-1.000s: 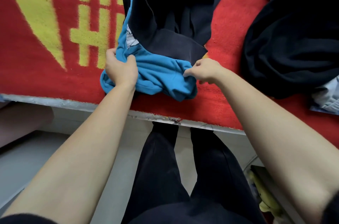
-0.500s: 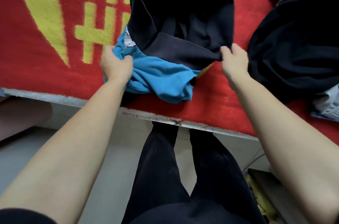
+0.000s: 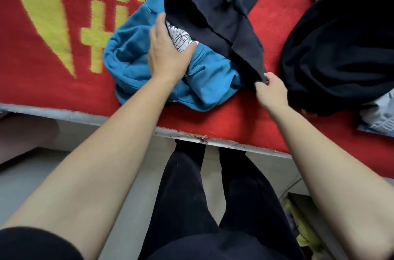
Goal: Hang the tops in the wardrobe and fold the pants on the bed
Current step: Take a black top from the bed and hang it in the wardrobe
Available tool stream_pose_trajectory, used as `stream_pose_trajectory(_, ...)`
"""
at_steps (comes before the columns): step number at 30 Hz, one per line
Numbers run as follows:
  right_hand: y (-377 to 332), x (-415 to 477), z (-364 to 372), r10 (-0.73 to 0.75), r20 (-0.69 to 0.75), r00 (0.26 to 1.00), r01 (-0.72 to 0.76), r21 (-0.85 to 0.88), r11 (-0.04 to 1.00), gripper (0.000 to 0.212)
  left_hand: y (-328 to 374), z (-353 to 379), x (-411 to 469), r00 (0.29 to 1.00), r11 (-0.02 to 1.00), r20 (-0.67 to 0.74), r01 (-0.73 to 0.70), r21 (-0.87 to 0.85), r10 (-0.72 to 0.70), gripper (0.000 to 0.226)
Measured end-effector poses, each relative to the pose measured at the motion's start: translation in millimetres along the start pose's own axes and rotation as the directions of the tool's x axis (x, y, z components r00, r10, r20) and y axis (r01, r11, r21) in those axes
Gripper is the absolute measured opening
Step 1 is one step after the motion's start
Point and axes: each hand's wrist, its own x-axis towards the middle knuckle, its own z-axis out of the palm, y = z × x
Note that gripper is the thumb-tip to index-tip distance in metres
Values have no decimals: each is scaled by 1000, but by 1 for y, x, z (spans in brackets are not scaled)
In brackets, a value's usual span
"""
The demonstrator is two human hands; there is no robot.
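Head view: the dark garment (image 3: 213, 10) lies draped over the blue top (image 3: 128, 55) at the near edge of the bed (image 3: 89, 116), its near right corner pinched in the right hand (image 3: 271, 93), while the left hand (image 3: 168, 51) rests flat, fingers straight, on the blue top. Both look soft, light and limp, so the dark cloth will likely sag and drag its neighbour unless taken along a hem. Around them spreads a red and yellow blanket (image 3: 42, 72), with a heap of dark clothes (image 3: 341, 46) to the right.
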Motion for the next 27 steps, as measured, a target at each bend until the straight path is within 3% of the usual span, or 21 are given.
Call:
stream_pose_trajectory(3, -6, -2, 3, -9, 55, 998, 17, -152, 988, 38, 7, 17, -8, 983, 984, 53, 176, -25, -174, 67)
stream_pose_trajectory(4, -7, -2, 2, 3, 23, 1000, 1, -175, 985, 45, 10, 19, -13, 991, 992, 40, 124, 15, -124, 56)
stream_pose_trajectory(6, -13, -4, -4, -40, -109, 993, 29, -94, 995, 64, 11, 23, -29, 990, 988, 88, -116, 103, 107, 35)
stream_pose_trajectory(8, -25, -6, -11, -164, -204, 965, 184, 81, 980, 77, 7, 30, -51, 907, 927, 269, -361, 104, 323, 32)
stream_pose_trajectory(10, -37, -5, -14, -241, -191, 951, 280, 213, 936, 80, -1, 34, -69, 773, 880, 503, -473, 49, 387, 46)
stream_pose_trajectory(12, -45, 0, -13, -288, -104, 952, 304, 211, 929, 81, -12, 32, -78, 697, 919, 653, -393, 1, 297, 54)
stream_pose_trajectory(13, -47, 2, -11, -321, -55, 946, 325, 122, 938, 80, -15, 28, -80, 716, 955, 655, -297, -27, 241, 51)
stream_pose_trajectory(14, -48, 5, -9, -353, -1, 935, 353, -18, 935, 75, -18, 24, -79, 780, 973, 588, -221, -63, 215, 46)
stream_pose_trajectory(16, -45, 9, -4, -396, 99, 913, 408, -267, 873, 55, -22, 16, -71, 938, 974, 269, -225, -15, 220, 42)
stream_pose_trajectory(17, -43, 9, -1, -414, 135, 900, 435, -345, 832, 44, -23, 12, -63, 975, 973, 95, -212, 95, 203, 47)
stream_pose_trajectory(19, -41, 7, 4, -430, 182, 884, 467, -385, 796, 36, -28, 1, -42, 988, 969, -155, 21, 245, 18, 69)
stream_pose_trajectory(21, -44, 7, 2, -428, 165, 889, 458, -368, 809, 34, -38, -9, -18, 945, 926, -210, 297, 232, -251, 92)
stream_pose_trajectory(23, -48, 11, -7, -360, -24, 933, 332, -335, 882, 30, -52, -17, -1, 883, 862, -155, 466, 198, -442, 93)
stream_pose_trajectory(25, -47, 20, -24, -104, -367, 924, 83, -72, 994, 34, -62, -25, 5, 863, 851, -117, 505, 144, -492, 63)
stream_pose_trajectory(27, -46, 23, -37, 205, -503, 840, -82, 255, 963, 37, -61, -26, -2, 908, 910, -103, 411, 48, -405, 34)
